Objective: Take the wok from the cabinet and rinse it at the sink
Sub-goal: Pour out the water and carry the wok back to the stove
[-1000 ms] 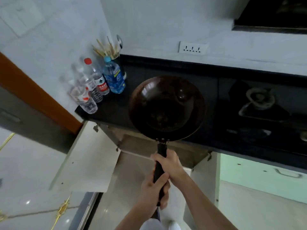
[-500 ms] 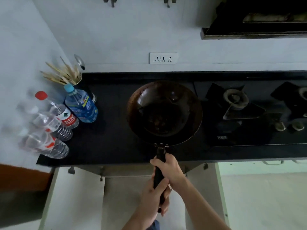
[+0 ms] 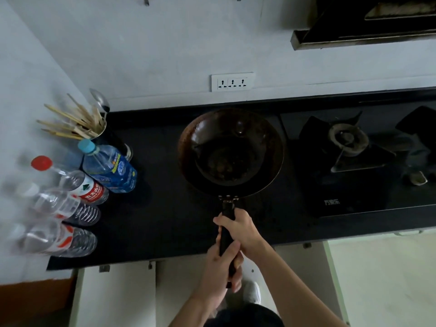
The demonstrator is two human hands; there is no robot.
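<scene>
Black wok handle (image 3: 225, 240) gripped w/ both hands. R hand (image 3: 240, 228) is fwd, nearer the bowl, fingers wrapped round the handle just behind the rivets. L hand (image 3: 219, 267) sits behind it at the handle's end, thumb up along the top, fingers curled under. Hands close up against each other, one behind the other.

Wok (image 3: 231, 154): upright, mouth up, dark inside w/ brownish residue at the bottom. It is over the black worktop (image 3: 165, 220), between the bottles and the hob. Can't tell whether its base touches the surface or hangs just above.

R of wok: gas hob (image 3: 330, 204) set into the worktop, its burner (image 3: 348, 138) near the wok rim but apart from it. Range hood (image 3: 365, 27) above, top R.

L of wok, well apart: blue-label bottle (image 3: 111, 168), red-cap bottle (image 3: 80, 185) just beside it, clear bottles (image 3: 70, 208) nearer the front edge (blurred). Behind them, in the wall corner, a holder (image 3: 113, 140) w/ chopsticks (image 3: 70, 123) and a spoon (image 3: 100, 100).

Wall behind: white 3-way socket (image 3: 232, 81). Below the worktop edge: pale cabinet door (image 3: 113, 296), standing open.
</scene>
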